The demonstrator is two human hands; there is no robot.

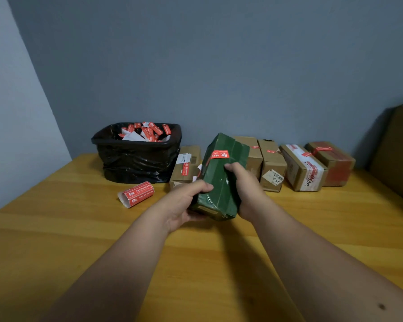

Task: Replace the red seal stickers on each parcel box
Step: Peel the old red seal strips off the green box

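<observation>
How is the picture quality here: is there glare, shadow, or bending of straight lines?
Head view: soft, dim light; the black bin bag shows small shiny glints; the arms cast a faint shadow on the wooden table; the wide lens bends the table edge and the wall corner; print on the red sticker is too blurred to read.

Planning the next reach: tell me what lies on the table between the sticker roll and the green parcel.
Head view: only the left hand, gripping the green parcel; otherwise bare table right of the sticker roll.

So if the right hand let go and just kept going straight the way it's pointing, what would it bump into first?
Probably the brown cardboard box standing just behind the green parcel that the right hand holds; depth is hard to judge.
</observation>
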